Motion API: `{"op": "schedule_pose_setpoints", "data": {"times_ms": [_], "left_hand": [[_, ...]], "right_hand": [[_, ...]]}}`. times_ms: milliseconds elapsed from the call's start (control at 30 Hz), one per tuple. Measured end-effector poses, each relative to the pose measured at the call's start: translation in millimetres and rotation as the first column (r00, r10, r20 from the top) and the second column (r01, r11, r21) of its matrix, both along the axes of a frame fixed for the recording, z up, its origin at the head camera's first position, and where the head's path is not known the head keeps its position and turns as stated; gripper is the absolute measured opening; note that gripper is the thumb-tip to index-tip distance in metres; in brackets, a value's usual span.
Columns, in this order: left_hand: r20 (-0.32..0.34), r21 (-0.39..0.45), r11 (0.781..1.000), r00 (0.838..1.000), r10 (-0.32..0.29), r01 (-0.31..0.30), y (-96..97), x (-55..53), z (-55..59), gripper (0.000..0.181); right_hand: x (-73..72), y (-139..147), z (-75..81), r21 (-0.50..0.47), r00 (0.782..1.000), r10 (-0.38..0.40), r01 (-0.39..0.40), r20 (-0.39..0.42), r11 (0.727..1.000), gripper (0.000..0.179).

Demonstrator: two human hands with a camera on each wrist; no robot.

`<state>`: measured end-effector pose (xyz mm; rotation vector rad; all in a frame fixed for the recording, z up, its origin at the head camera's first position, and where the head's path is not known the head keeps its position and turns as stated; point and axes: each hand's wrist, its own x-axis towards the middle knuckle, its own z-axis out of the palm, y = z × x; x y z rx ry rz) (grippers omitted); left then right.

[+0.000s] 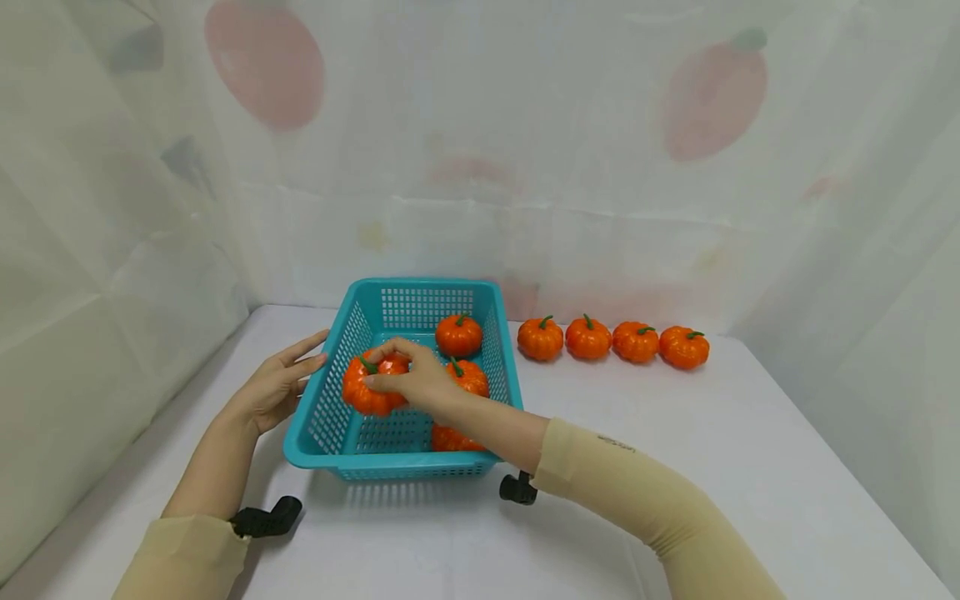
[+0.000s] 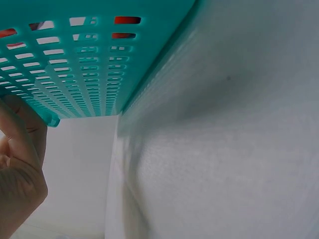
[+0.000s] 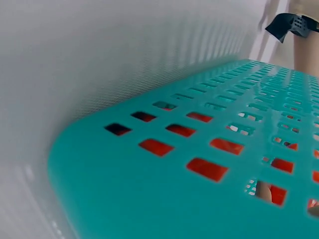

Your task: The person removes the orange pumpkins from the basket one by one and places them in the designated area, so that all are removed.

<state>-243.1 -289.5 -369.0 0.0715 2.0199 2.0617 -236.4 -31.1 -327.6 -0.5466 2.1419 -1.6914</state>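
An orange pumpkin (image 1: pixel 362 393) is pinched by the right hand (image 1: pixel 418 379) toward 9 o'clock in the teal basket (image 1: pixel 390 461), whose side is touched by the left hand (image 1: pixel 272 395), fingers extended; loading seems underway, lowering and release being called for.

The left arm (image 1: pixel 217 468) reaches forward along the left of the basket (image 1: pixel 300 433), its hand (image 1: pixel 274 393) at that side with fingers spread – straight rather than clenched, tips at the rim. The right arm (image 1: pixel 501 429) crosses the basket's near right corner, angled leftward; the right hand (image 1: pixel 417 379) is above the basket's inside, thumb and fingers bent in a grip – wrist nearly in line with the forearm.
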Motion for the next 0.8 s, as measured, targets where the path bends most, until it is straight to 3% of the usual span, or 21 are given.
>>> {"op": "schedule_pose_setpoints", "data": {"times_ms": [333,800], "left_hand": [[0.000,0.016,1.000,1.000,0.003,-0.003,1.2,1.5,2.2,0.070],[-0.021,0.043,0.999,1.000,-0.008,0.009,2.1,0.8,1.4,0.070]], "right_hand": [[4.8,11,9.7,-0.016,0.998,-0.020,0.019,-0.058,1.000,0.026],[-6.7,33,24.4,-0.129,0.985,-0.153,0.142,-0.077,0.981,0.021]]}}
